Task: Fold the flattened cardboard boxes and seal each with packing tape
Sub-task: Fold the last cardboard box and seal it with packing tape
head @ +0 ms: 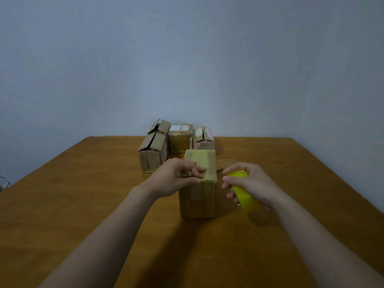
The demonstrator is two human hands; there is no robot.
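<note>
Steadying the box (pixel 197 202) falls to the left hand (pixel 176 178): its fingers lie curled on the top and its thumb runs along the near top edge, pinching that corner, probably so the closed flaps stay shut and the cardboard does not slide while tape goes on. The right hand (pixel 252 185) is wrapped round a yellow roll (pixel 245 195), just right of the box and close to its top edge, a sensible place for drawing tape across. Whether tape now runs from roll to box I cannot tell.

The box stands on end near the middle of the table (pixel 72 204), in front of the person, long axis vertical. One broad side faces near, the sealed top faces up. A yellowish strip (pixel 207 163) runs near to far over the right part of the top and turns down the near side.

By my reading, this end is mostly sealed.

Three more boxes (pixel 179 140) stand at the far edge by the wall; the left one's flaps look open. Something flat and brown lies just behind the box, too dim to name.
</note>
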